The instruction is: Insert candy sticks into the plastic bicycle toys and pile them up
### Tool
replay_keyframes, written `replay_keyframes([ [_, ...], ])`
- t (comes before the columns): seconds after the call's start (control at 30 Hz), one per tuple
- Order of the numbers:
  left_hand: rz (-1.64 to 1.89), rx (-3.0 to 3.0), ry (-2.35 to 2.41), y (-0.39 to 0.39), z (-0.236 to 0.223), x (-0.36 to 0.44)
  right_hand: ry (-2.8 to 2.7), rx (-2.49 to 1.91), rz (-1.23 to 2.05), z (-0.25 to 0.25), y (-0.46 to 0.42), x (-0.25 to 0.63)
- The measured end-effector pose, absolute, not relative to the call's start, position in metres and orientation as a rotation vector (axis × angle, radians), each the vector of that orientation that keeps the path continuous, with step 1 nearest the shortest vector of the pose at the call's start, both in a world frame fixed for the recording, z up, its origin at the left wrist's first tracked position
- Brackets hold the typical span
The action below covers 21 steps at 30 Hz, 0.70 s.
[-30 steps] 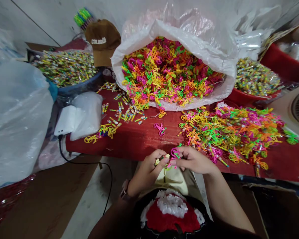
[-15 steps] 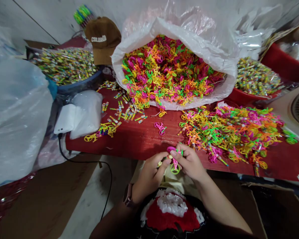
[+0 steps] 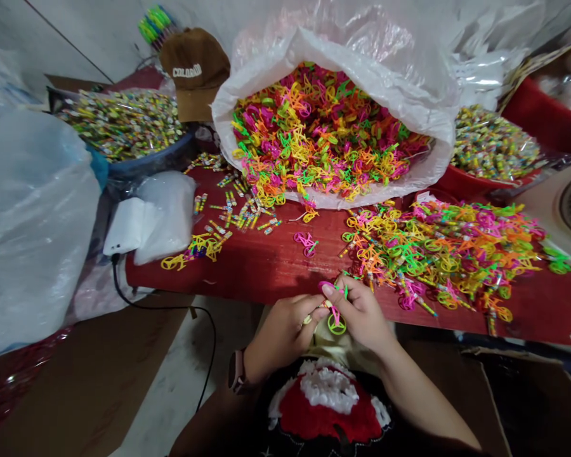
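You hold a little plastic toy bike (image 3: 335, 311) up in front of you, just past the edge of the red table (image 3: 247, 279). It is bright pink, and it has a round green wheel (image 3: 337, 324) hanging down at the bottom. Your fingers cover the middle of it, so you can't see all of the bike. Something small and pale sits in your fingers too, but it is too small to make out.

Your two hands are close together and both pinch the bike. Your left hand (image 3: 283, 330) is curled around the lower side, and a watch (image 3: 236, 371) sits on that wrist. Your right hand (image 3: 359, 311) comes in from the other side, with its fingers bent and pointing up. Your arms come in from the bottom and bend toward the middle.

A big heap of toy bikes (image 3: 438, 254) lies just beside your right hand. One pink bike (image 3: 306, 244) lies alone on the table. Many more fill a white sack (image 3: 423, 174) past it. Small wrapped sticks (image 3: 240, 216) are spread on the table to the left.
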<state>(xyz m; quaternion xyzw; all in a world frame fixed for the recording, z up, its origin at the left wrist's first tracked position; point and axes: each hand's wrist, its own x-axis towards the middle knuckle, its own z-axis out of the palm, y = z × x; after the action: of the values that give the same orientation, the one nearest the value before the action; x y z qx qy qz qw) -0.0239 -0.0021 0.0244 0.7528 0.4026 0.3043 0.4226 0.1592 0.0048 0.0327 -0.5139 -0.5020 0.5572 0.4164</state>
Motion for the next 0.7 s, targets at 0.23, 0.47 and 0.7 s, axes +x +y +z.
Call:
replay_keyframes([
  [0.23,0.783,1.881,0.982,-0.002,0.016,-0.018,-1.310,-1.354,1.312,0.026,0.006,0.157],
  [0.47,0.921,1.499,1.119,0.007,-0.015,-0.020,-1.551,-1.767,0.758,0.088,0.059,0.266],
  [0.7,1.137,1.125,1.213,0.018,-0.047,-0.026,-1.761,-2.025,-0.470,0.096,0.114,0.274],
])
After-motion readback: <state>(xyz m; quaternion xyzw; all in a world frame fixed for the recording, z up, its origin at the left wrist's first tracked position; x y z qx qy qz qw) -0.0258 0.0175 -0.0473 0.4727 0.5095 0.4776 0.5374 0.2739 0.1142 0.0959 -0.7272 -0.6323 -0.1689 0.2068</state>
